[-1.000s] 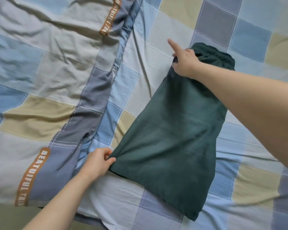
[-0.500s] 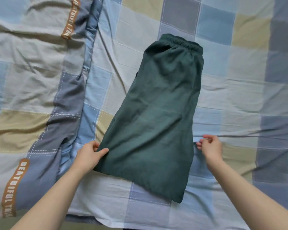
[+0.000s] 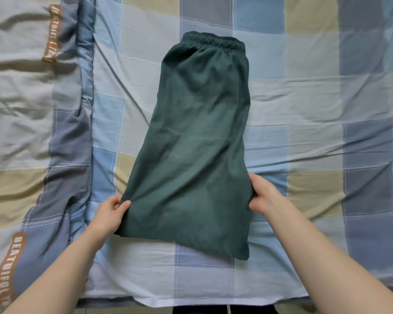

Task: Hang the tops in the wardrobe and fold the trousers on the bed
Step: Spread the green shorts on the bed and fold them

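One pair of dark green soft-fabric trousers (image 3: pixel 195 143) lies flat on the blue, beige and grey checked bed sheet (image 3: pixel 304 98), already doubled lengthwise so one leg covers the other. Nearest, the left hand (image 3: pixel 110 215) pinches the lower left edge of the cloth between thumb and fingers, and the right hand (image 3: pixel 262 194) has its grip curled round the opposite lower edge, directly across from the left. Between the two grips the leg ends lie smooth; beyond them the fabric runs away to the gathered elastic waistband (image 3: pixel 216 40) at the far end. Judging from this, the crosswise fold, hems up to the waist, remains. Left of the left hand lies a rumpled checked quilt with brown lettered bands (image 3: pixel 32 91). No tops or wardrobe show, so that part cannot be judged.
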### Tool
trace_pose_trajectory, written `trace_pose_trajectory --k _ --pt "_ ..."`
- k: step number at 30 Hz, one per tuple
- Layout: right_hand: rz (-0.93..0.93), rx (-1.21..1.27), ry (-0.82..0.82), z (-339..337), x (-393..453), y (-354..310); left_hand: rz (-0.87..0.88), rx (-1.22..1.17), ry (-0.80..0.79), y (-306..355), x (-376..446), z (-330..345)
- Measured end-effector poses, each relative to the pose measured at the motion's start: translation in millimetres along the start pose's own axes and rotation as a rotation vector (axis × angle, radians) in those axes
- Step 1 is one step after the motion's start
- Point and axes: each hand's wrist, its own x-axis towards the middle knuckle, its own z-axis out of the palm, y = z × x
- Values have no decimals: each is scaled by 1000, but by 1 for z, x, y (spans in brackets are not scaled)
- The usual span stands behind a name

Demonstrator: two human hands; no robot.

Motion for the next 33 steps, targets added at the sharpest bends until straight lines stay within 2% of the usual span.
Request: trace_pose_trajectory --k 1,4,6,8,10,11,13,16,19,22,24,26,30,32,33 --pt "-189 -25 144 -9 1 4 9 -5 -1 -1 -3 1" --pt "-785 -347 676 -43 -3 1 21 -63 -66 0 -13 4" --pt "-918 -364 788 -67 2 -7 -15 -142 -164 -2 -25 16" --pt "-803 -140 722 -83 16 -14 -35 -186 -159 -4 -34 30" --pt "-502 156 494 -88 23 -11 -48 -227 -88 -6 -40 39" --pt "-376 202 389 -90 25 -2 -61 -255 -63 -7 -41 41" --pt "-302 27 283 -97 27 24 -94 -289 -35 -10 -46 44" --pt "-343 -348 140 -98 13 68 -112 -277 -36 -13 -51 44" --pt "-422 -472 20 -105 2 88 -136 -352 -64 -14 -59 45" --pt "-707 -580 172 -119 -11 99 -180 -499 -198 -20 -69 44" --pt "-808 -563 232 -133 -18 109 -206 -520 -255 -24 -76 48" --pt "-753 -680 250 -151 -12 119 -217 -358 -208 -26 -80 58" --pt "-343 -1161 233 -186 7 126 -155 341 166 -15 -92 96" --pt "-290 -1294 296 -191 13 116 -122 612 323 6 -109 123" --pt "-324 -1290 344 -191 14 107 -24 723 383 19 -119 136"
